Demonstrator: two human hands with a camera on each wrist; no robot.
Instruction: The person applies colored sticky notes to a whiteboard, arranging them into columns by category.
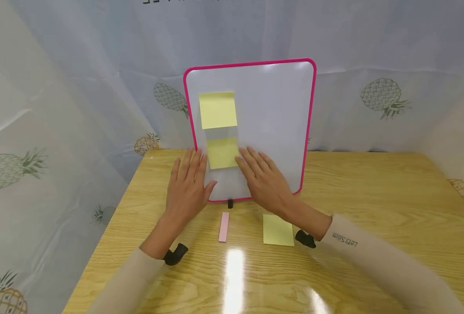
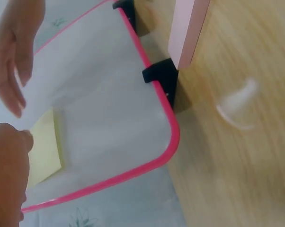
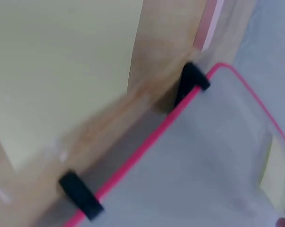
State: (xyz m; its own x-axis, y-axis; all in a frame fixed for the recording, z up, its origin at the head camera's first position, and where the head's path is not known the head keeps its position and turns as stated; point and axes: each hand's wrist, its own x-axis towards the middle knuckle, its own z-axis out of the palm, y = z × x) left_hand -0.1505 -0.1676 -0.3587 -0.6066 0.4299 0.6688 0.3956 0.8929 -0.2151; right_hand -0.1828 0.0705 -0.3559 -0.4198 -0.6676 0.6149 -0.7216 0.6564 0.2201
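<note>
A whiteboard with a pink rim stands upright on the table, leaning slightly. Two yellow sticky notes are on its left half: an upper sticky note and a lower sticky note. My left hand, fingers straight, lies by the lower note's left edge. From the other side, the fingertips of my right hand reach that note's right edge; these fingers are straight too. Whether the fingertips press on the paper cannot be made out. In the left wrist view the lower note's edge lifts a little from the board.
Black stand clips hold the board's bottom edge. In front lie a narrow pink block and a loose yellow sticky note on the wooden table. A curtain with pineapple prints hangs behind.
</note>
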